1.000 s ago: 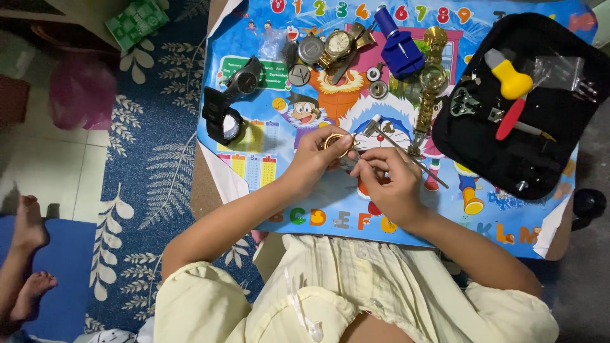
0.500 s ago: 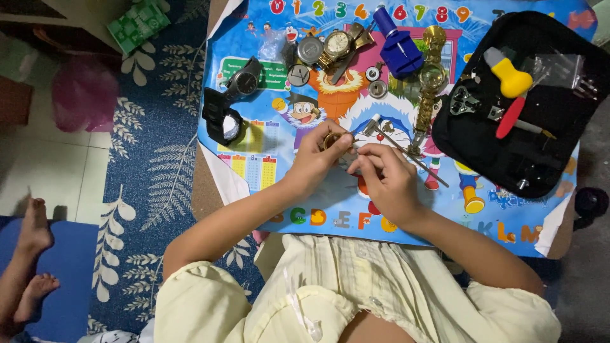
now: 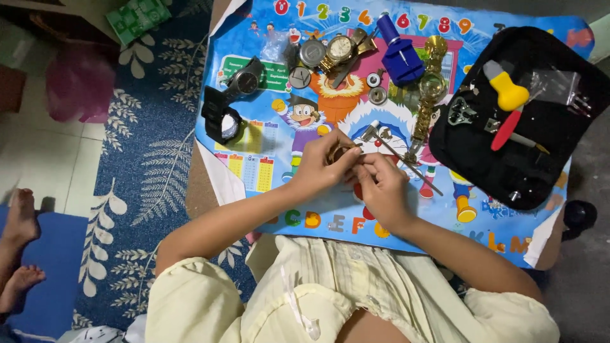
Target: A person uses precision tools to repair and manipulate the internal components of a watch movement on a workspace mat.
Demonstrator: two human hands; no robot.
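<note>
Left hand [image 3: 321, 166] grip closed on a small round brownish watch part [image 3: 337, 154], held just above the colourful cartoon table mat [image 3: 330, 219]. Right hand [image 3: 381, 184] pinches a thin tool at the part; tip hidden. Looks like mid-fitting work on the part. Next move likely needs a steady hold. Black tool case [image 3: 470, 159] lies right, black wristwatch [image 3: 244, 81] left.

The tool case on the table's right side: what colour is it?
Black, seen in the head view: the tool case lies open with tools inside.
</note>
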